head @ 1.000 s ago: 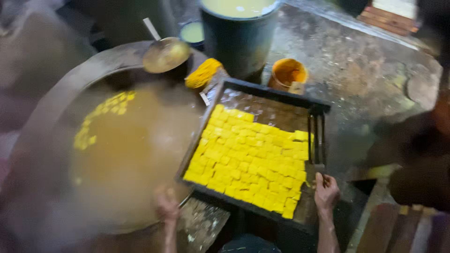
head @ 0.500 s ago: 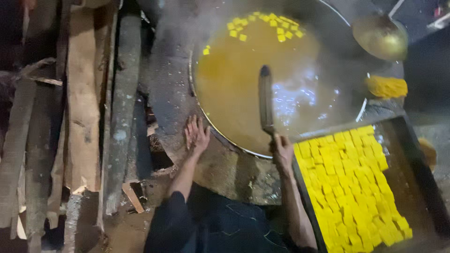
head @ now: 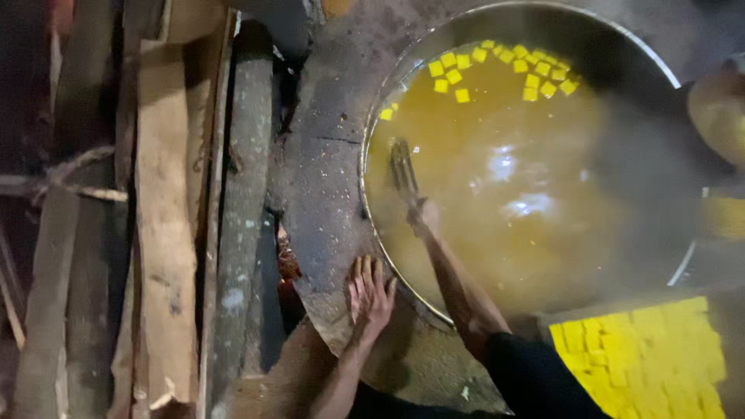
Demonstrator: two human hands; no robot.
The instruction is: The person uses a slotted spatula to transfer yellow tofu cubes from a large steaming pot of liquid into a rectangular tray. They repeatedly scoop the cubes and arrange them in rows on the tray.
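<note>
A big round metal wok [head: 371,132] holds murky yellow-brown liquid, with several yellow cubes [head: 497,68] floating at its far side. My right hand [head: 423,215] is stretched out over the liquid and grips the handle of a flat metal spatula [head: 402,167], whose blade points away from me near the wok's left rim. My left hand [head: 368,299] lies flat, fingers spread, on the grey stone stove top just outside the wok's near-left rim. It holds nothing. Steam blurs the right half of the wok.
A tray of yellow cubes [head: 648,353] sits at the bottom right. A round ladle [head: 718,109] hangs at the right edge over the wok. Rough wooden planks [head: 167,233] stand along the left, with a dark gap and a faint glow [head: 287,268] beside the stove.
The view has shifted left, from tray to wok. My right hand went from the tray's edge to gripping the spatula and has reached farther over the liquid. My left hand stays on the stove top.
</note>
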